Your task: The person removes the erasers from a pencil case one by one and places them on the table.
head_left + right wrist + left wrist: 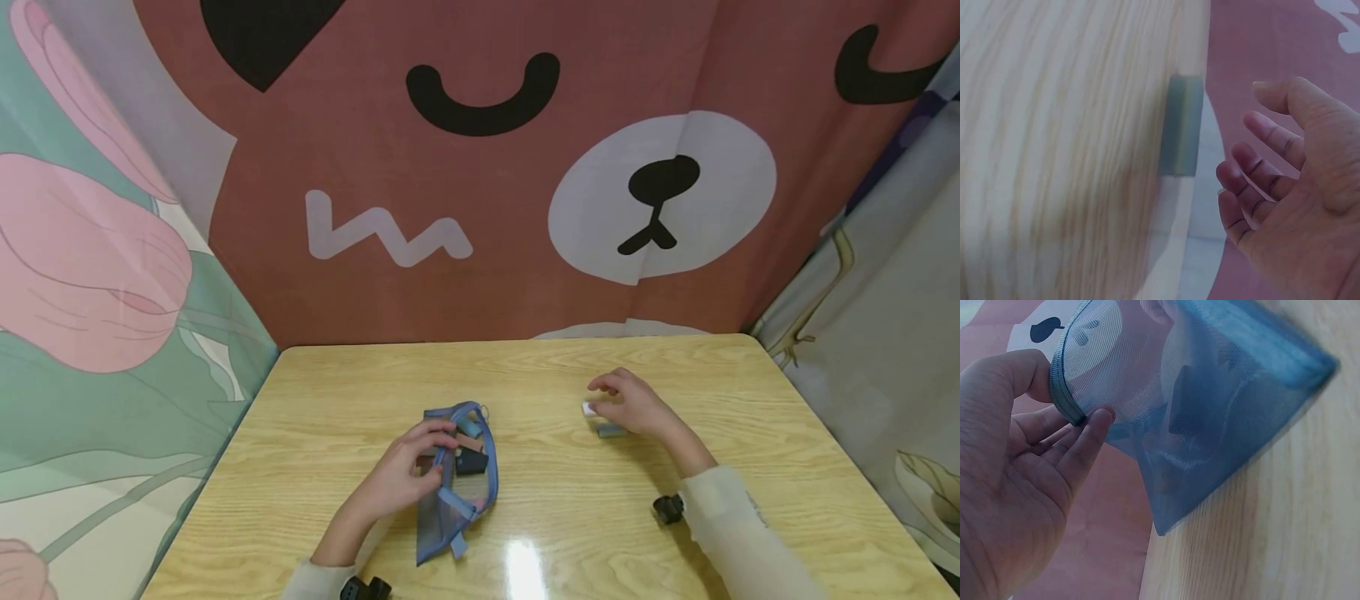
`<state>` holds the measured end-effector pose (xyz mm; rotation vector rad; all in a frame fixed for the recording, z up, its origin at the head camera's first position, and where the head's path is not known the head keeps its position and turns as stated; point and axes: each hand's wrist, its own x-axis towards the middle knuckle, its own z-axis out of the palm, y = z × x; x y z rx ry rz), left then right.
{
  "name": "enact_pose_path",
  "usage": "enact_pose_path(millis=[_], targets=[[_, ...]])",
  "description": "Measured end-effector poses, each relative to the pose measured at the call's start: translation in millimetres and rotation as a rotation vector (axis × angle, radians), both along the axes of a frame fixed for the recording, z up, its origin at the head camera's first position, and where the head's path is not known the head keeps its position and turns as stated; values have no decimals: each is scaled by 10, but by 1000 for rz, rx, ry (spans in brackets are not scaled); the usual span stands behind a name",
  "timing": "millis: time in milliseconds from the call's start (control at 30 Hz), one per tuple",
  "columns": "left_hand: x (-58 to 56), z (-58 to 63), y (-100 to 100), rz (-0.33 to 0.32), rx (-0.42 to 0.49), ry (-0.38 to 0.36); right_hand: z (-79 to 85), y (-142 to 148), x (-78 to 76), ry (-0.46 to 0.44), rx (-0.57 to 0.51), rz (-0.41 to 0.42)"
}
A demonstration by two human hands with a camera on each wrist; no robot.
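A blue mesh zip pouch (431, 525) lies on the table, its mouth spread apart. My left hand (405, 471) pinches the zippered edge between thumb and fingers, as the left wrist view shows closely at the zip edge (1063, 394). Inside are a black item (471, 462), a light blue piece (470, 427) and a brownish piece (470, 442). My right hand (633, 406) hovers over the table with loosely bent fingers and nothing in its grasp. Beneath it lies a small grey-green block (1180, 125). A small white piece (588, 409) shows by the thumb; whether they touch I cannot tell.
The wood-grain table (330, 392) reaches back to a curtain (510, 292) with a bear's face. More printed curtains hang at the left (90, 417) and right (885, 333). A small metal ring (485, 411) sits at the pouch's far corner.
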<state>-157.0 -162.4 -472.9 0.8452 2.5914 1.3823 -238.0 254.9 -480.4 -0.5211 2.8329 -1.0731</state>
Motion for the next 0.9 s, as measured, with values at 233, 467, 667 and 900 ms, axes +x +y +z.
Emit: enact_pose_path(millis=[233, 467, 667, 900], targets=[[0, 11, 7, -5, 5, -9, 39, -136, 38, 6, -23, 19], [5, 21, 15, -1, -2, -8, 47, -262, 82, 60, -35, 56], [15, 25, 18, 5, -7, -12, 34, -339, 126, 56, -39, 54], [17, 27, 24, 4, -16, -8, 22, -406, 163, 36, -40, 71]])
